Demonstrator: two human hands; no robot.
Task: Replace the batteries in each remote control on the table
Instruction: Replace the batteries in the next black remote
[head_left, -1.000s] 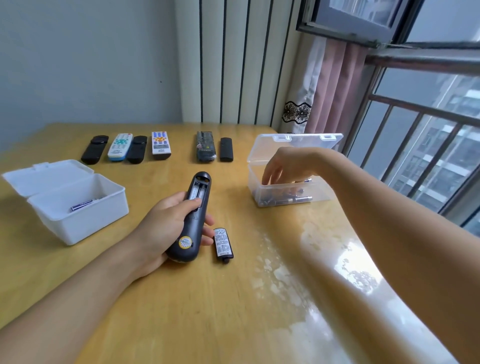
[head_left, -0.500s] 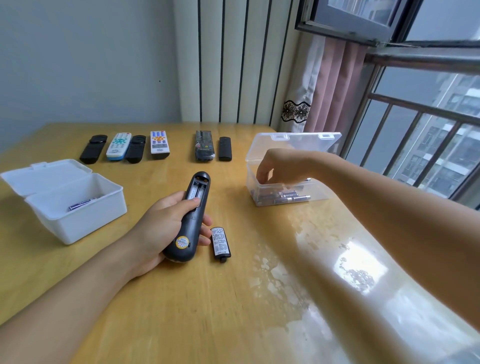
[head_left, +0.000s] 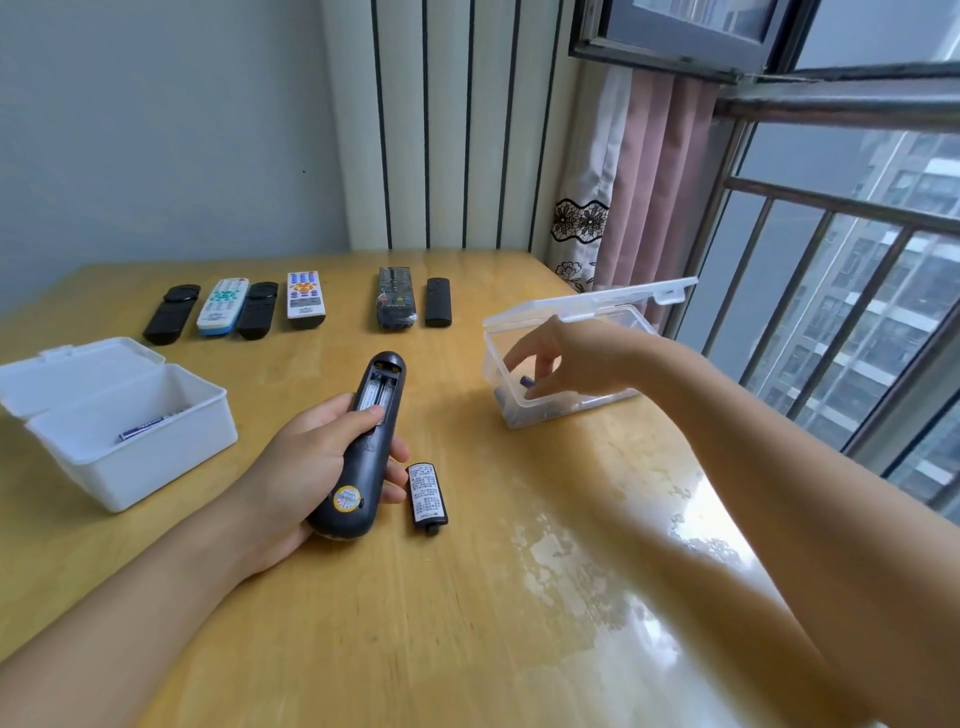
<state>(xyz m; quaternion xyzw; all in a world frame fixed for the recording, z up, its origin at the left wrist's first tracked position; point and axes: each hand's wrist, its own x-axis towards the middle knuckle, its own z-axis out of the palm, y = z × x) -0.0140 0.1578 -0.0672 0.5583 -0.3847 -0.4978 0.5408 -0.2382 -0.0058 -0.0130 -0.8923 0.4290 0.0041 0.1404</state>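
In hand: left hand (head_left: 306, 467) grips black remote (head_left: 363, 457), battery bay open and empty.
Cover: battery cover (head_left: 427, 493) lies just right of it.
Fetching: right hand (head_left: 561, 358) pinches a battery (head_left: 527, 382) in clear box (head_left: 571, 405).
Left: six remotes at the far edge; whether any are already done I cannot tell.

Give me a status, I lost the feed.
Left hand grips open remote. Right hand pinches battery inside clear box. Cover on table, nothing blocking.

Wooden table (head_left: 493, 597) bears two open boxes (white (head_left: 130, 441), clear (head_left: 571, 402)), six remotes (head_left: 306, 300), battery cover (head_left: 427, 496).
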